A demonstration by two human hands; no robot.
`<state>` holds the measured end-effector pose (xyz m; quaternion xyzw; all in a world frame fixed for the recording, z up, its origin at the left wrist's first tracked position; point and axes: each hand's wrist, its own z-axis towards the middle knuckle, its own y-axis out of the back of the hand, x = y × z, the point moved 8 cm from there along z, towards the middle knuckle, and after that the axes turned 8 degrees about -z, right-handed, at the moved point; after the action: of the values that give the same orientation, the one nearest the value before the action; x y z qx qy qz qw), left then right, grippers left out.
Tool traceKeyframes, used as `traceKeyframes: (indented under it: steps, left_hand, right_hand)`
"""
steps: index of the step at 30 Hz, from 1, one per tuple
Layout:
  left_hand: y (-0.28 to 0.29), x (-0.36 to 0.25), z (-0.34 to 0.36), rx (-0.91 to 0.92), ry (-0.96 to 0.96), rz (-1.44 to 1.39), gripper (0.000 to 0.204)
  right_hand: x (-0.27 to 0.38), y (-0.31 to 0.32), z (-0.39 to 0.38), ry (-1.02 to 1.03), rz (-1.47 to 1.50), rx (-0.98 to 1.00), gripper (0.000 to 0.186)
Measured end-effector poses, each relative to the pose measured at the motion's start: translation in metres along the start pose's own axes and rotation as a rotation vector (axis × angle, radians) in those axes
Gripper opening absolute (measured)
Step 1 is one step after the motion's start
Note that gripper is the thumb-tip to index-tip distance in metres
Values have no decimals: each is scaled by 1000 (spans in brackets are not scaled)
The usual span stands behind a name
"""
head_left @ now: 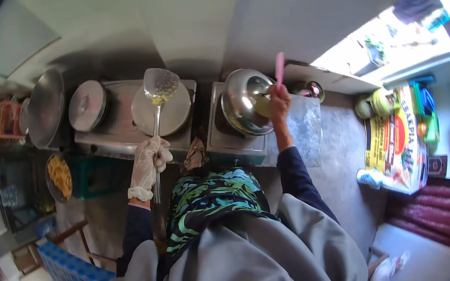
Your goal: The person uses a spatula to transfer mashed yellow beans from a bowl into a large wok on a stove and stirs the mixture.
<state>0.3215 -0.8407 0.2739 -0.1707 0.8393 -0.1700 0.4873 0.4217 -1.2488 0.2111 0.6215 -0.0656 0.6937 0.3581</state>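
My left hand (148, 161), in a thin white glove, is closed around the long handle of a metal spatula (157, 118). Bits of yellowish food cling to its broad blade, which is raised over a round pale lid (144, 112) on the left stove. My bare right hand (280, 103) grips a pink-handled utensil (280, 68), its handle sticking up past the fist. The utensil's other end is hard to make out; something yellowish shows beside my fingers. Just left of that hand, a shiny rounded metal pot (239, 96) sits on the right stove.
A large wok (47, 110) leans at the far left, near another lidded pan (87, 105). Below them stands a bowl of yellow food (60, 178). A crumpled brown cloth (195, 154) lies between the stoves. Green gas cylinders (382, 101) and a printed box (393, 141) are at the right.
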Motion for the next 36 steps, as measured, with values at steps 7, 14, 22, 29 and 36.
traceKeyframes:
  steps: [7, 14, 22, 29, 36]
  left_hand:
    - [53, -15, -18, -109, -63, -91, 25]
    - [100, -42, -29, -207, -108, -182, 25]
    - [161, -52, -48, -255, -126, -106, 28]
    - [187, -55, -47, -240, -73, -90, 29]
    - [166, -53, -18, -127, -14, -104, 28]
  right_hand:
    - [143, -31, -29, 255, -76, 68, 13]
    - [182, -167, -95, 588, -207, 209, 6]
    - [148, -325, -149, 598, -310, 422, 7]
    - [114, -360, -180, 570, -421, 489, 10]
    - [96, -343, -165, 480, -451, 426, 9]
